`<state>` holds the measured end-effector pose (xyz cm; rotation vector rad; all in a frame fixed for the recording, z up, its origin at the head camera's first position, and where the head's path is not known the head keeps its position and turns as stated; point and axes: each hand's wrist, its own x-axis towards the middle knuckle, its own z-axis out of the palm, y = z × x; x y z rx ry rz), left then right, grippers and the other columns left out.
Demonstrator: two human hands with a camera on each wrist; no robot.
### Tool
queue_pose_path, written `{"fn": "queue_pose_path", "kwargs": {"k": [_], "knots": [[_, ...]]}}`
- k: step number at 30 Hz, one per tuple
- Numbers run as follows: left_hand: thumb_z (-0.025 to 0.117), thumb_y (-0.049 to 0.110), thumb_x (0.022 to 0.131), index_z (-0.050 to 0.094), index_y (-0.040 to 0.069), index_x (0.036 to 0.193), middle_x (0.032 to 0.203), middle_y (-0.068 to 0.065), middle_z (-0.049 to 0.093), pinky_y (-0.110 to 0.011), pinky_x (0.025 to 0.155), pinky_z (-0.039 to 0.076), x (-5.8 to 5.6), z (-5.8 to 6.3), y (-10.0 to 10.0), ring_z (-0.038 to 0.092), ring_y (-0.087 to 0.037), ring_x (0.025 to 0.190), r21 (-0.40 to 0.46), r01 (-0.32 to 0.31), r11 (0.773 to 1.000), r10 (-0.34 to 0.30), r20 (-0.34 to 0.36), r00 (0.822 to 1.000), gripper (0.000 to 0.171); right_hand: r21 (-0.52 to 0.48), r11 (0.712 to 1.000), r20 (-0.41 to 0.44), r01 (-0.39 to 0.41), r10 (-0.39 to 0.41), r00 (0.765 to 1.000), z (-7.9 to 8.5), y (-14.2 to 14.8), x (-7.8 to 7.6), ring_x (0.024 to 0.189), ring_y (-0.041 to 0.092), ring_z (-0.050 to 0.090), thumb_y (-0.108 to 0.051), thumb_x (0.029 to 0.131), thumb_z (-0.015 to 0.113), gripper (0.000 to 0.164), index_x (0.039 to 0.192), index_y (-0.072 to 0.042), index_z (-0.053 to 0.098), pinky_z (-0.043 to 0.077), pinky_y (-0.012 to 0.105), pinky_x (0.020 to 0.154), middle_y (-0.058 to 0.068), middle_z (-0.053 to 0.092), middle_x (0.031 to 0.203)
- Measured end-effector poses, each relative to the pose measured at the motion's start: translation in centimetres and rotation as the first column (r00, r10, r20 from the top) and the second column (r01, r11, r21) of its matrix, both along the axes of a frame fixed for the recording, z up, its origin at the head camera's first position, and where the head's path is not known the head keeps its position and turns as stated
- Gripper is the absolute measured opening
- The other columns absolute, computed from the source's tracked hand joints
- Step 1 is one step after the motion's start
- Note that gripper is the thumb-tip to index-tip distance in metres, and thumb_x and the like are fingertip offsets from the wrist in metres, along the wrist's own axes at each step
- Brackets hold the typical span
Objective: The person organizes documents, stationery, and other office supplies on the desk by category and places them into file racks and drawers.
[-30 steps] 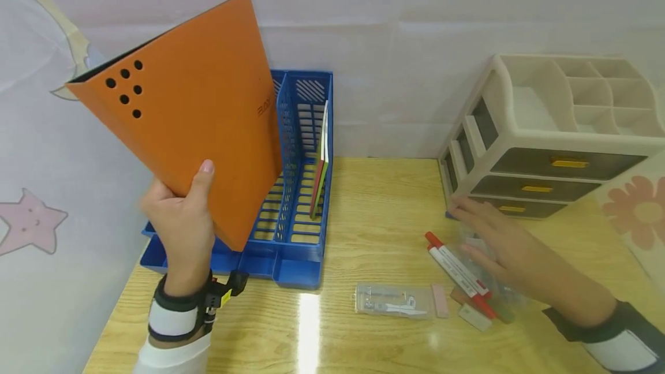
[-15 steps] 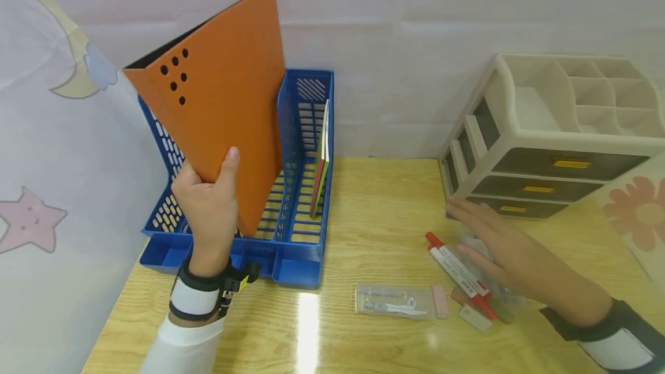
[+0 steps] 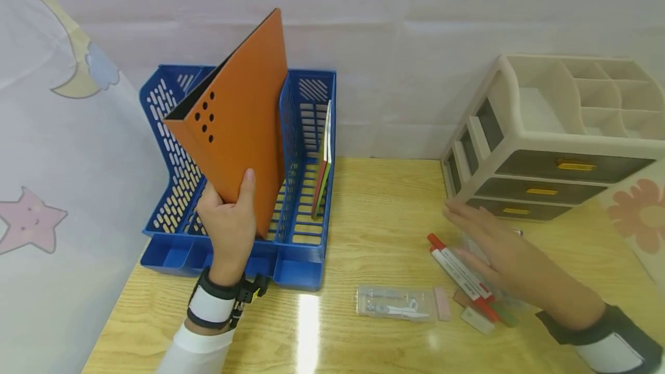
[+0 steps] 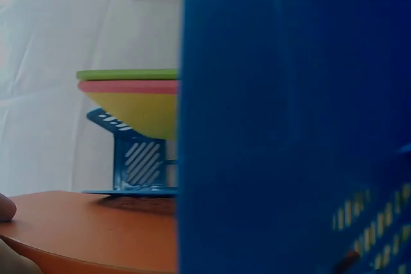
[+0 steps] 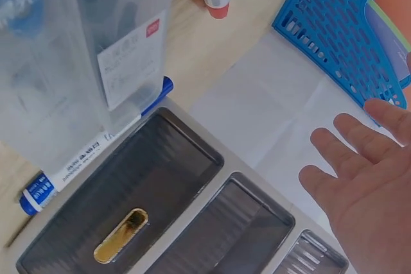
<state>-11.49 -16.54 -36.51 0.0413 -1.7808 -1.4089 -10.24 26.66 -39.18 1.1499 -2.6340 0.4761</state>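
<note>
My left hand [image 3: 231,221] grips an orange file folder [image 3: 249,131] by its spine side, thumb on the front face. The folder leans with its lower end inside the blue file rack [image 3: 173,180], left of the divider beside the right compartment. Thin green and red booklets [image 3: 323,172] stand in that right compartment. In the left wrist view a blue rack wall [image 4: 282,120] hides much of the folder. My right hand [image 3: 511,264] hovers with straight fingers over a clear plastic case [image 5: 122,49], in front of the drawers, holding nothing.
Red markers [image 3: 459,273], an eraser [image 3: 477,320] and a clear box of drawing tools [image 3: 395,303] lie on the wooden table. A beige drawer unit [image 3: 550,142] stands back right. A blue marker [image 5: 83,158] lies along its front.
My left hand has carried the folder rightward, then down into the rack, and the folder stands steeper. The right hand has stayed almost still.
</note>
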Motion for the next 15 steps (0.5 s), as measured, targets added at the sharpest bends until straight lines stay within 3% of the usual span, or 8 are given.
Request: {"fn": "queue_pose_path", "kwargs": {"k": [8,15], "knots": [[0.072,0.003,0.094,0.071,-0.01,0.112,0.093,-0.018,0.072,-0.017,0.076,0.054,0.1,-2.1,-0.1,0.065,-0.004,0.081,-0.016,0.017,1.0,-0.017,0.014,1.0,0.022,-0.003,0.999,0.042,0.051,-0.051,0.998,-0.3,0.2,0.3,0.15,0.024,0.039,-0.017,0.089,0.078,0.069,0.151,-0.003,0.048,0.007,0.016,0.127,0.021,0.046,0.156],[0.074,-0.001,0.091,0.071,-0.008,0.116,0.102,-0.024,0.075,-0.015,0.081,0.056,0.2,-3.0,-0.1,0.067,0.0,0.089,-0.055,0.044,0.997,-0.043,0.024,0.999,0.026,-0.002,0.996,0.095,0.09,-0.089,0.991,-0.2,0.8,0.5,0.15,0.022,0.039,-0.014,0.089,0.079,0.074,0.155,-0.008,0.045,0.007,0.015,0.126,0.014,0.043,0.161]]}}
